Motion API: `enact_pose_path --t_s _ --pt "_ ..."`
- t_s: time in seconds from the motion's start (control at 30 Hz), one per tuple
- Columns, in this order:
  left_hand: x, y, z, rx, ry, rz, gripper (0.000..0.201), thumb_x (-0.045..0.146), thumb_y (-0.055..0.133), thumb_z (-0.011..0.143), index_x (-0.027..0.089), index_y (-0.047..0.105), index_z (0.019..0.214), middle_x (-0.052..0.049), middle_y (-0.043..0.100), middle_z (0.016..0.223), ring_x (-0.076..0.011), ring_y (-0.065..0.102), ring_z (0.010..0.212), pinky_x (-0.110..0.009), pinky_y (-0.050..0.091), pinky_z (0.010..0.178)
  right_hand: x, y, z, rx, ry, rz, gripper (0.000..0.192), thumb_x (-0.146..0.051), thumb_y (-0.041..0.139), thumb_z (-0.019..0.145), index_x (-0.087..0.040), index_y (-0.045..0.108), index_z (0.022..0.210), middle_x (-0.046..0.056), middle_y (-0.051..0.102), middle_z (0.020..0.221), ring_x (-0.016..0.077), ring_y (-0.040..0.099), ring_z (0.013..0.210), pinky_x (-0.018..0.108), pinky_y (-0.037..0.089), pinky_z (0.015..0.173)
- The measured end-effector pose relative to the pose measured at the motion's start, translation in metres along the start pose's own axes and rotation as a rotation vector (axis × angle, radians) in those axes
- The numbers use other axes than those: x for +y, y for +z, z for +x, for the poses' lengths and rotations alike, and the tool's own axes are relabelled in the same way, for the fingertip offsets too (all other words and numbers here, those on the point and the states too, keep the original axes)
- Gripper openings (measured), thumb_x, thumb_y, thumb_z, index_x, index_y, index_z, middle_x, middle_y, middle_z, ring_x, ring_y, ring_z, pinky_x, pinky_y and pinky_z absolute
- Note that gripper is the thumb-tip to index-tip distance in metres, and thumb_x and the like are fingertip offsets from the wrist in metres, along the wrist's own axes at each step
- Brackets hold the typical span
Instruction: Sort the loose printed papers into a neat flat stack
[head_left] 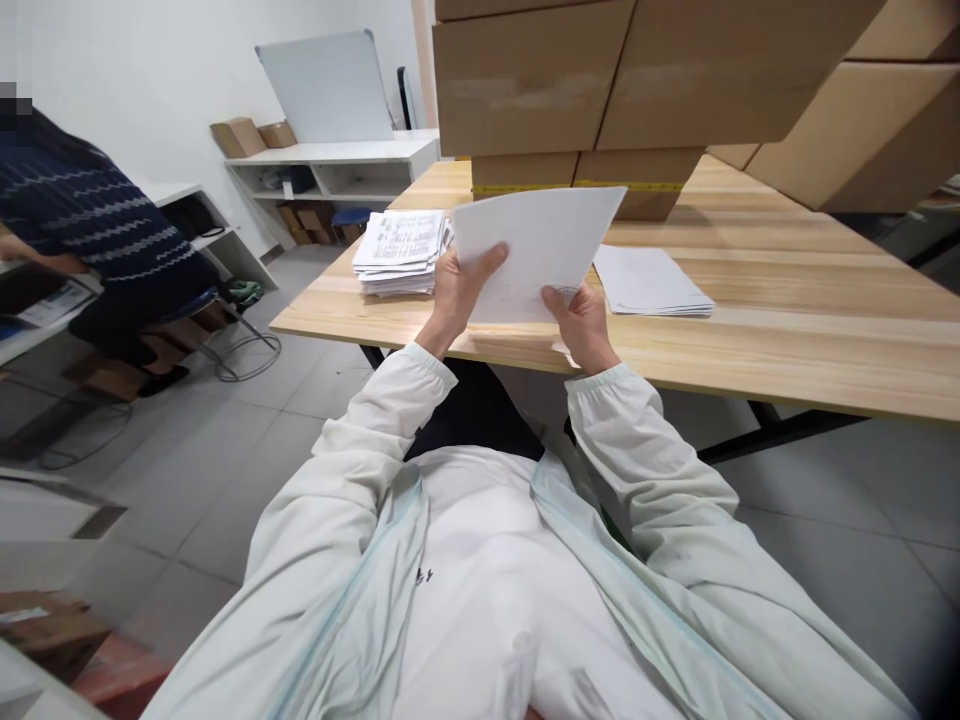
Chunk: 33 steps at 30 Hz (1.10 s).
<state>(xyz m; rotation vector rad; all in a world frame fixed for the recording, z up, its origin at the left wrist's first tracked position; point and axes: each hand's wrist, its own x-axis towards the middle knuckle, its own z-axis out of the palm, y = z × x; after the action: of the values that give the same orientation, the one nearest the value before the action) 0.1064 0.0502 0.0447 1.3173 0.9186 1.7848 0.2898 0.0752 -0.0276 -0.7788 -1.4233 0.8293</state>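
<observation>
Both hands hold white paper (536, 240) up at a tilt above the front edge of the table. My left hand (463, 290) grips its left side with the thumb across the face. Around the lower right corner, my right hand (585, 322) is closed, thumb on top near a faint round mark. Whether it is one sheet or several I cannot tell. A thick stack of printed sheets (401, 245) lies left of my left hand. On the right, a thinner pile of white paper (652, 280) rests flat on the wood.
Large cardboard boxes (532, 85) are stacked at the back of the wooden table (787, 330), with more boxes (862, 130) to the right. A person (97, 220) sits at a desk on the left. White shelves (337, 152) and a whiteboard (326, 90) stand behind.
</observation>
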Motion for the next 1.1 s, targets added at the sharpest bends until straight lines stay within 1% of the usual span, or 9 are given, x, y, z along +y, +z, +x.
enact_pose_path --t_s 0.2,0.37,0.57,0.67,0.77,0.83,0.9,1.0,1.1 --pt "-0.005 0.0 -0.003 -0.053 -0.008 -0.038 0.032 0.039 0.083 0.075 0.019 0.07 0.096 -0.005 0.076 0.097 -0.0215 0.072 0.093 -0.035 0.057 0.086 0.001 -0.002 -0.001 0.006 -0.002 0.003 0.049 -0.061 0.074 0.077 -0.023 0.068 0.107 0.006 0.075 0.11 0.023 0.069 0.102 0.042 0.055 0.098" --pt "-0.007 0.004 -0.006 -0.002 0.026 -0.077 0.038 0.041 0.085 0.072 0.017 0.069 0.097 -0.01 0.076 0.107 -0.0235 0.071 0.099 -0.038 0.056 0.091 -0.003 0.001 -0.001 -0.011 -0.045 0.056 0.047 -0.061 0.071 0.08 -0.025 0.066 0.11 0.006 0.074 0.116 0.0223 0.069 0.107 0.041 0.055 0.1" --pt "-0.009 0.008 -0.009 0.027 -0.071 -0.073 0.035 0.042 0.084 0.073 0.016 0.07 0.092 -0.009 0.077 0.098 -0.0251 0.073 0.095 -0.041 0.056 0.091 0.0 -0.001 -0.008 -0.01 0.034 -0.063 0.052 -0.066 0.073 0.076 -0.023 0.067 0.107 0.007 0.075 0.111 0.0233 0.07 0.103 0.042 0.056 0.098" --pt "-0.001 0.009 0.001 0.014 -0.11 -0.1 0.034 0.046 0.082 0.076 0.016 0.071 0.089 -0.008 0.078 0.093 -0.0241 0.073 0.094 -0.039 0.057 0.09 -0.013 -0.007 -0.004 -0.036 0.033 -0.045 0.049 -0.064 0.073 0.078 -0.023 0.067 0.104 0.007 0.075 0.11 0.0236 0.07 0.102 0.042 0.055 0.098" --pt "0.013 0.009 0.012 0.013 -0.142 -0.093 0.031 0.044 0.08 0.079 0.016 0.071 0.092 -0.007 0.079 0.093 -0.0225 0.073 0.091 -0.035 0.059 0.084 -0.038 -0.014 0.008 -0.115 0.07 -0.036 0.049 -0.064 0.072 0.079 -0.023 0.068 0.105 0.007 0.076 0.109 0.0239 0.071 0.101 0.04 0.056 0.094" --pt "0.017 0.009 0.015 0.017 -0.21 -0.049 0.027 0.039 0.08 0.08 0.016 0.07 0.089 -0.007 0.078 0.088 -0.0219 0.073 0.084 -0.033 0.059 0.077 -0.054 -0.017 0.016 -0.137 0.133 -0.064 0.051 -0.065 0.069 0.081 -0.023 0.068 0.108 0.006 0.076 0.106 0.0233 0.071 0.094 0.039 0.058 0.085" --pt "0.014 0.01 0.011 -0.017 -0.317 -0.019 0.024 0.035 0.081 0.079 0.014 0.071 0.088 -0.008 0.078 0.083 -0.0216 0.073 0.077 -0.032 0.058 0.073 -0.062 -0.019 0.023 -0.091 0.193 -0.107 0.052 -0.066 0.068 0.081 -0.021 0.068 0.107 0.006 0.076 0.098 0.0221 0.069 0.084 0.035 0.057 0.072" --pt "0.001 0.01 0.002 -0.09 -0.472 -0.073 0.022 0.03 0.078 0.081 0.012 0.071 0.091 -0.009 0.078 0.085 -0.021 0.072 0.077 -0.032 0.057 0.074 -0.061 -0.021 0.031 -0.024 0.23 -0.22 0.048 -0.066 0.065 0.082 -0.02 0.067 0.094 0.004 0.072 0.082 0.0193 0.063 0.071 0.03 0.05 0.058" --pt "-0.011 0.01 -0.007 -0.087 -0.648 -0.168 0.019 0.027 0.069 0.088 0.011 0.067 0.097 -0.01 0.077 0.086 -0.0194 0.072 0.077 -0.032 0.057 0.076 -0.055 -0.026 0.037 -0.085 0.259 -0.388 0.045 -0.064 0.058 0.087 -0.019 0.062 0.079 0.002 0.065 0.072 0.0165 0.057 0.066 0.027 0.045 0.056"
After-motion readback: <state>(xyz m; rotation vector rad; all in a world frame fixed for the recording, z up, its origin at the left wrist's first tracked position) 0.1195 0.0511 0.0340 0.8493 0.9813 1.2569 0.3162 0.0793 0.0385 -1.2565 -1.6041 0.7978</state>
